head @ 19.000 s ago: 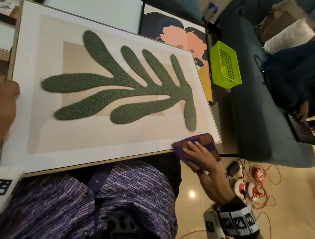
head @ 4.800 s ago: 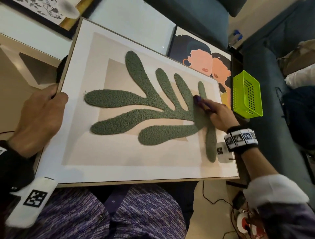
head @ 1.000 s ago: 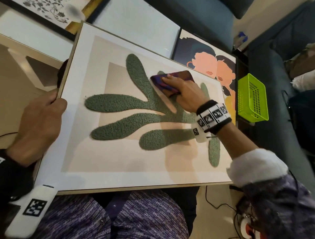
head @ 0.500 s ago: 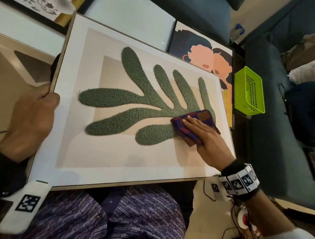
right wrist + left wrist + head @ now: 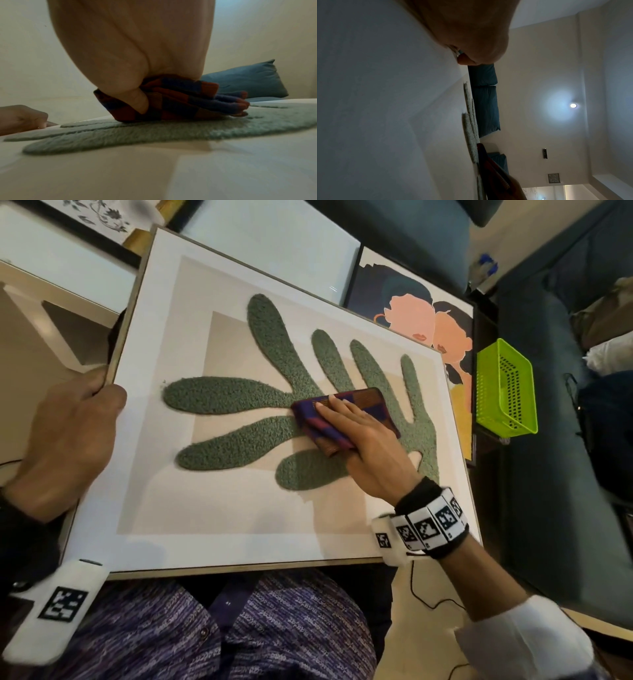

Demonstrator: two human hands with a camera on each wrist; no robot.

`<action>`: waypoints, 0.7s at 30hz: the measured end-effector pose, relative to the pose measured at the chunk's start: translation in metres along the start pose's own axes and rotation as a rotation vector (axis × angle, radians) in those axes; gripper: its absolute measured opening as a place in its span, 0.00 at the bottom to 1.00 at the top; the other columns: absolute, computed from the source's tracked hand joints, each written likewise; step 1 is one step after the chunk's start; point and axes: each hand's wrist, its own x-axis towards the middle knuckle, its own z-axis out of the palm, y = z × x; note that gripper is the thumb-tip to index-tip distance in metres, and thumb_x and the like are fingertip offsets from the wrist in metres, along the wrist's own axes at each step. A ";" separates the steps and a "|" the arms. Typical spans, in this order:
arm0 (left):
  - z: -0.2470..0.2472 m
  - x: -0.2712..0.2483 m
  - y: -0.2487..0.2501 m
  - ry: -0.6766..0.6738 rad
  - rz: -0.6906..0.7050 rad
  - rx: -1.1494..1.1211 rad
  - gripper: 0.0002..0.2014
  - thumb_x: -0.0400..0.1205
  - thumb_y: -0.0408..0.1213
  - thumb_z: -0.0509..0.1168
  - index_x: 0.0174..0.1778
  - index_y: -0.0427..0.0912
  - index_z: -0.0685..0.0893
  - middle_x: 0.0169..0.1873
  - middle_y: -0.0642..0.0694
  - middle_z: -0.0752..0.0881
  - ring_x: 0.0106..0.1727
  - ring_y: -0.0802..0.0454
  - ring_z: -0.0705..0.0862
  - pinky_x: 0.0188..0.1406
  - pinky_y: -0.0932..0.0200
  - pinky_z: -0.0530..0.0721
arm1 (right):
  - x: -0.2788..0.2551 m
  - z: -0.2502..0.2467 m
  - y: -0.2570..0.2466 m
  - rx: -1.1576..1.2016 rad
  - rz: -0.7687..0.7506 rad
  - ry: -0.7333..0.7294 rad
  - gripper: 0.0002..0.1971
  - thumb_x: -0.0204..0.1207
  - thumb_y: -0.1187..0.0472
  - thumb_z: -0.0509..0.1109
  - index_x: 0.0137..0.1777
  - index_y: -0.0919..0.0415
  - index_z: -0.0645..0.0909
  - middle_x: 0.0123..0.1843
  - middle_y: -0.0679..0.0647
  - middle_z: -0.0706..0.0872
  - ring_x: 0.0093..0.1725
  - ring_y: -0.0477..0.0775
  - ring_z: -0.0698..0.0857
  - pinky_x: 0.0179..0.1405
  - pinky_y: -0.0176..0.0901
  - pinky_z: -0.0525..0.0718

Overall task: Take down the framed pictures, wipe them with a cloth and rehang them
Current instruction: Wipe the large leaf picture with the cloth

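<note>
I see my left hand [image 5: 65, 436] curled round the left edge of the frame [image 5: 219, 546], thumb on the white border, fingers hidden behind the edge. The frame lies flat across my lap, its long side running left to right between my two hands. In the left wrist view the same hand [image 5: 462, 33] fills the top, and the picture face runs away from it, dim.

To the right of that hand lies the green leaf [image 5: 222, 398], a tufted shape with lobes reaching toward it. My right hand [image 5: 363, 446] lies flat on the folded cloth [image 5: 346, 419], fingers straight and pointing left, pressing it onto the middle of the leaf where the lobes join. In the right wrist view the thumb tucks into a fold of the cloth [image 5: 180, 100], which sits squashed between palm and leaf [image 5: 154, 134]; my left hand [image 5: 22, 119] shows far off at the frame edge.

Beyond my right hand, past the far edge of the frame, a portrait [image 5: 424, 316] leans, partly hidden behind the frame. Right of it sits a green basket [image 5: 507, 392], and further right a dark blue sofa [image 5: 561, 474]. Below my right wrist, cables [image 5: 431, 601] lie on a pale floor.
</note>
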 end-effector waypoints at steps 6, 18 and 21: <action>0.000 -0.005 0.009 -0.028 -0.085 -0.014 0.18 0.80 0.52 0.57 0.58 0.54 0.88 0.50 0.37 0.90 0.52 0.23 0.86 0.60 0.16 0.84 | -0.010 -0.016 0.021 -0.087 -0.032 -0.059 0.34 0.79 0.62 0.57 0.86 0.43 0.65 0.88 0.44 0.64 0.88 0.48 0.59 0.88 0.55 0.57; 0.002 -0.037 0.063 -0.049 -0.035 0.083 0.18 0.80 0.48 0.54 0.56 0.46 0.85 0.49 0.34 0.88 0.51 0.24 0.84 0.56 0.25 0.84 | 0.061 -0.017 0.001 -0.303 -0.158 -0.099 0.33 0.81 0.59 0.64 0.87 0.47 0.65 0.88 0.50 0.65 0.87 0.55 0.62 0.85 0.63 0.61; 0.004 -0.036 0.065 -0.023 -0.020 0.061 0.14 0.82 0.44 0.55 0.50 0.41 0.84 0.45 0.31 0.85 0.44 0.27 0.81 0.46 0.31 0.81 | 0.100 -0.024 -0.020 -0.328 -0.172 -0.096 0.31 0.81 0.49 0.54 0.86 0.48 0.67 0.87 0.52 0.68 0.86 0.56 0.66 0.83 0.63 0.63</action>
